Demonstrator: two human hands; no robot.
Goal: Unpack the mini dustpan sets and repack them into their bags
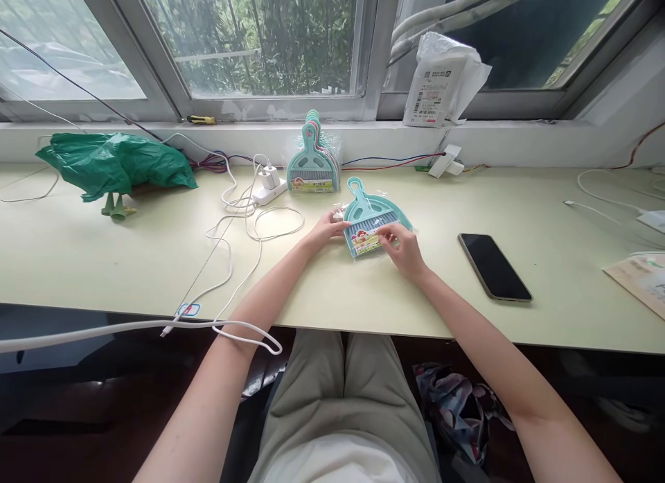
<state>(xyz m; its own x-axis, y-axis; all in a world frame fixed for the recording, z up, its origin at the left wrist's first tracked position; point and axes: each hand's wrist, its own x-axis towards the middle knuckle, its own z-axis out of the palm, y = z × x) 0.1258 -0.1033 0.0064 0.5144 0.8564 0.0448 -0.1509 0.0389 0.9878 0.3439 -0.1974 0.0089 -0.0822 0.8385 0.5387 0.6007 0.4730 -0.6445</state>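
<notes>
A mint-green mini dustpan and brush set [368, 209] in clear plastic lies on the table before me, tilted slightly. Its grey-blue bristles and a colourful printed label show through the wrapping. My left hand [331, 228] grips the left edge of this set, thumb on the front and the other fingers partly hidden. On its right side, my right hand [402, 247] pinches at the wrapping near the label's right end; what exactly is between the fingertips is too small to make out. Behind it, a stack of similar wrapped dustpan sets [312, 168] leans upright against the wall.
A black phone [495, 267] lies to the right. White cables [228, 240] and a power strip [270, 190] spread on the left, beyond which sits a green plastic bag [122, 164]. A wrapped box [436, 81] and a yellow cutter [201, 120] rest on the windowsill.
</notes>
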